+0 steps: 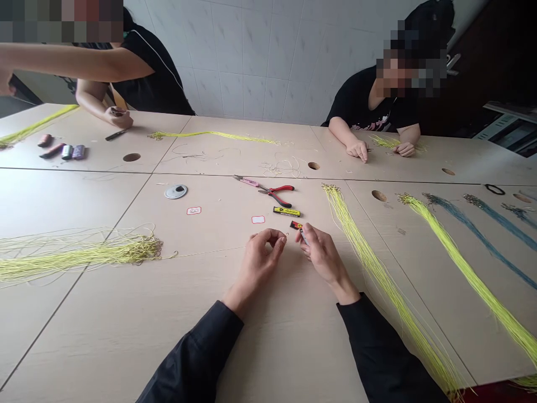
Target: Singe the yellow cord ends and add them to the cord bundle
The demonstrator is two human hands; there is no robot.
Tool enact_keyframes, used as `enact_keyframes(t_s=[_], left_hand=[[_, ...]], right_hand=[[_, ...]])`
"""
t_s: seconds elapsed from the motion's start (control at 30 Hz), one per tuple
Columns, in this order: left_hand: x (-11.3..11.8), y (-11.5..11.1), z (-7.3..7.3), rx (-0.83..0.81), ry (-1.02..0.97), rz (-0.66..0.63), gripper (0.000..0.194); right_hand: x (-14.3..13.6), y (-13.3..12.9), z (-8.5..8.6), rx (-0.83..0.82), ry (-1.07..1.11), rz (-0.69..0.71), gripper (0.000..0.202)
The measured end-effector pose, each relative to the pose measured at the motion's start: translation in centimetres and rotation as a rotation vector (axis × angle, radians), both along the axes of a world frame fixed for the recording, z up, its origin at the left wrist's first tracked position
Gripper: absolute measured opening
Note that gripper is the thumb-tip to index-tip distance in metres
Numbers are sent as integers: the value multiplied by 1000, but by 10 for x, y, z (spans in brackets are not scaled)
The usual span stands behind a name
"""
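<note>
My left hand (264,252) pinches a thin yellow cord near the middle of the table, and a tiny end of it shows at the fingertips. The cord's line runs left toward a bundle of yellow cords (126,250). Close on the right, my right hand (321,252) is closed around a small lighter (304,238), mostly hidden by the fingers. Just beyond it lies a black and red object (296,225), partly covered. Farther back are a yellow and black packet (287,211), red-handled pliers (279,195) and pink-handled scissors or snips (247,181).
Yellow cord bundles (369,252) and blue ones (474,232) lie to the right. A metal disc (175,191) and small labels (193,211) rest left of the pliers. Two people sit across the table (168,336), their hands over its far side.
</note>
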State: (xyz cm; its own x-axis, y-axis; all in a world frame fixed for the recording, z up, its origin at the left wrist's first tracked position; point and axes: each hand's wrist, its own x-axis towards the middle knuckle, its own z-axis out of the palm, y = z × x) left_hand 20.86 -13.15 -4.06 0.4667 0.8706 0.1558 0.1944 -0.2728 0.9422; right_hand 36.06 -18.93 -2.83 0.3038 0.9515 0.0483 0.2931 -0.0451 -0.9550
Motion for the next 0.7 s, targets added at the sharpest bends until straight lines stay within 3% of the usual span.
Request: enact_keyframes(t_s=[0.23, 0.7], left_hand=[[1, -1, -7, 101, 6, 22, 16], [1, -1, -8, 171, 23, 11, 13]], right_hand=[[1, 3, -6, -41, -204, 43, 48], [-1, 3, -10, -88, -174, 70, 40]])
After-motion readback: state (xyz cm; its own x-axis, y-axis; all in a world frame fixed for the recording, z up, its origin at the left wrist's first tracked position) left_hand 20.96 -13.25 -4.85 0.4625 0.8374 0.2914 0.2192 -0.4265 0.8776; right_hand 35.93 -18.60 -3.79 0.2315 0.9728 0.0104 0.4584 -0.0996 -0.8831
